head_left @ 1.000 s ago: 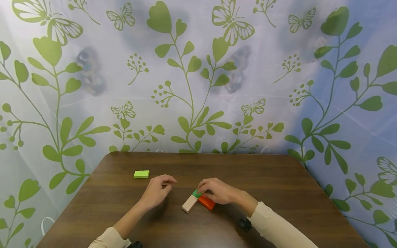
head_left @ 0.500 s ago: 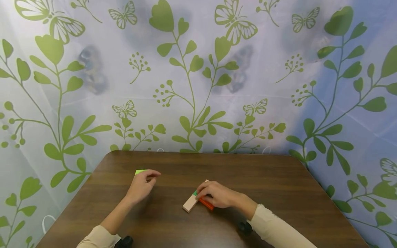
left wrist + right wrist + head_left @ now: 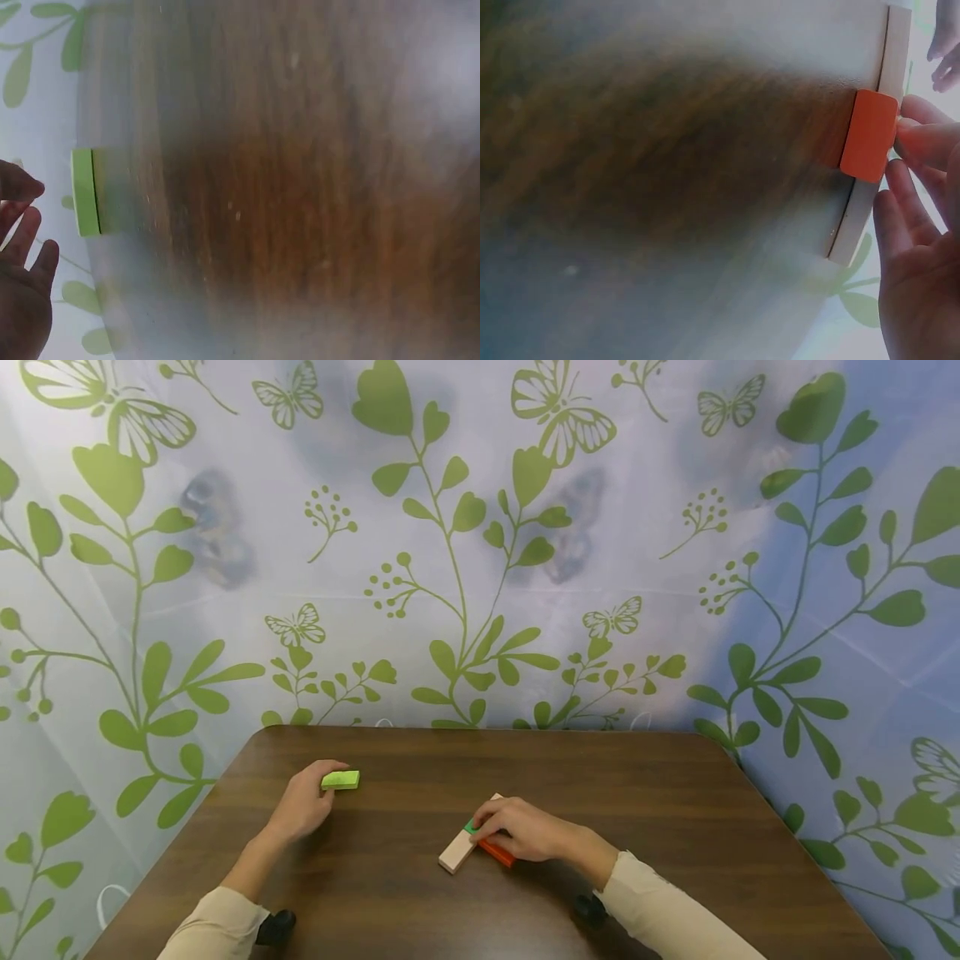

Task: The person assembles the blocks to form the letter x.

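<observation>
My left hand (image 3: 302,802) reaches to the left end of a lime-green block (image 3: 343,780) on the table, thumb in front and fingers behind. In the left wrist view its fingers are spread just short of the same block (image 3: 86,192). My right hand (image 3: 525,831) bends over a joined group of blocks, its thumb and fingers pinching a far pale wooden block that it mostly hides. A near wooden block (image 3: 457,852) and a green block (image 3: 471,827) line up with it. An orange-red block (image 3: 870,136) juts out sideways from this line.
The brown wood-grain table (image 3: 637,793) reaches back to a curtain (image 3: 480,543) printed with green leaves and butterflies. A dark wrist camera (image 3: 277,927) sits under the left wrist, another (image 3: 590,909) under the right.
My left hand has moved left, passing in front of the lime-green block and round to its left end. My right hand has shifted slightly, uncovering the tip of the far wooden block.
</observation>
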A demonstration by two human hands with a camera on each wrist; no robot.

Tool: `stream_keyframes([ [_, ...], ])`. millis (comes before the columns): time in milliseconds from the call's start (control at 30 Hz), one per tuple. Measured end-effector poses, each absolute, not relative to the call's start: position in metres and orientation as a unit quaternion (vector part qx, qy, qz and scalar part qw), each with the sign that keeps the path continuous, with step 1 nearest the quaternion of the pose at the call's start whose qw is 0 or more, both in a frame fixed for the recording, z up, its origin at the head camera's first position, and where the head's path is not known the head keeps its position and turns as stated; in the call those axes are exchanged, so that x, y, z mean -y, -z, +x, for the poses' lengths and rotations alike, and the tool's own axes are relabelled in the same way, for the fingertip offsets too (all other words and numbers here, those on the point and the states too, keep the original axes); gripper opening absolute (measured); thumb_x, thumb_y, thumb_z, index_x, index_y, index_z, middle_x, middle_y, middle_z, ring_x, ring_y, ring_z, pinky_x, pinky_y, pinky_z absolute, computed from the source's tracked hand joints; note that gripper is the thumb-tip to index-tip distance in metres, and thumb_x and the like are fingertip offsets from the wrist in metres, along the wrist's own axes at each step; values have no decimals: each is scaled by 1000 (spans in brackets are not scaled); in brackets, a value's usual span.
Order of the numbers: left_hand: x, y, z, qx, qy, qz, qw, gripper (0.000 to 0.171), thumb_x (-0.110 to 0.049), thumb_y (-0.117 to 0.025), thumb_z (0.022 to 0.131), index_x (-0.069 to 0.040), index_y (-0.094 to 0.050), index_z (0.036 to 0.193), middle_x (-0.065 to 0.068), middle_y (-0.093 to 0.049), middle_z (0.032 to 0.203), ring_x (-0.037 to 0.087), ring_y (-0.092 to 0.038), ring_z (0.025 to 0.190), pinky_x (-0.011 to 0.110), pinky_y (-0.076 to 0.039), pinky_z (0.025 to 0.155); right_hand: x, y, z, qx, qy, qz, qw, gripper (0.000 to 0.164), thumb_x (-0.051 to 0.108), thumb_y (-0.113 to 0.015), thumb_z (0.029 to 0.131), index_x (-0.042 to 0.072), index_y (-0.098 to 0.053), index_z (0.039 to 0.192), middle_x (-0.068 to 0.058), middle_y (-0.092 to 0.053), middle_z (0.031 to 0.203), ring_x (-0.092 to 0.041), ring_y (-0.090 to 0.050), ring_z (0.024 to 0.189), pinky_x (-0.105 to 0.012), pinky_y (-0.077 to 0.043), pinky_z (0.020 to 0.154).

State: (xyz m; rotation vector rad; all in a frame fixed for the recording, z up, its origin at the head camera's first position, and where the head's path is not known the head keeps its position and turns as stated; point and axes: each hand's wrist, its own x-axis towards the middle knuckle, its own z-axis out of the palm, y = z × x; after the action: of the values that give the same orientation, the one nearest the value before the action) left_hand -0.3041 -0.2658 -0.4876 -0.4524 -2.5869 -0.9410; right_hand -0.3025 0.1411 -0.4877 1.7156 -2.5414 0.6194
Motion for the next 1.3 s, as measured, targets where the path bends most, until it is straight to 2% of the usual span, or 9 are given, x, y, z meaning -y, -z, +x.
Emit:
stream_keyframes([
  [133,271,492,-310,924,311,-170,145,46,18,-59,86,10,-61,131,32,-56,134,54,-51,126,66,-44,99,-142,488,-304,813,-194,549,2,23,6,-68,101,12,-80,119,-5,-67,122,-14,-62,114,-22,-48,96],
  [267,273,494,-319,930,301,-171,125,49,18,-61,84,14,-58,133,35,-53,136,57,-48,127,66,-43,100,-141,487,-307,815,-190,548,-3,22,6,-69,100,15,-80,117,-3,-67,122,-13,-61,115,-23,-48,97],
  [500,283,494,-336,932,304,-167,101,51,10,-75,83,14,-59,131,36,-55,133,58,-49,124,67,-41,99,-140,483,-307,823,-181,538,-17,22,7,-69,101,16,-80,117,-3,-66,123,-13,-60,117,-26,-47,100],
  [767,297,495,-346,928,340,-147,22,47,-1,-79,88,9,-63,132,33,-59,131,52,-54,118,64,-44,96,-140,482,-306,822,-190,535,-31,23,6,-68,101,14,-80,118,-4,-66,124,-14,-61,117,-23,-47,99],
  [1100,300,497,-351,924,355,-141,22,37,-2,-80,88,5,-70,123,31,-62,129,50,-56,118,62,-44,97,-141,486,-307,820,-201,535,-30,23,5,-68,100,14,-80,118,-3,-66,123,-14,-61,116,-22,-47,98],
  [1300,300,497,-354,924,352,-150,16,34,-1,-82,86,3,-71,119,27,-65,122,39,-60,103,57,-47,90,-141,486,-309,818,-199,539,-25,24,5,-69,100,13,-79,120,-4,-66,122,-13,-61,115,-19,-47,95],
])
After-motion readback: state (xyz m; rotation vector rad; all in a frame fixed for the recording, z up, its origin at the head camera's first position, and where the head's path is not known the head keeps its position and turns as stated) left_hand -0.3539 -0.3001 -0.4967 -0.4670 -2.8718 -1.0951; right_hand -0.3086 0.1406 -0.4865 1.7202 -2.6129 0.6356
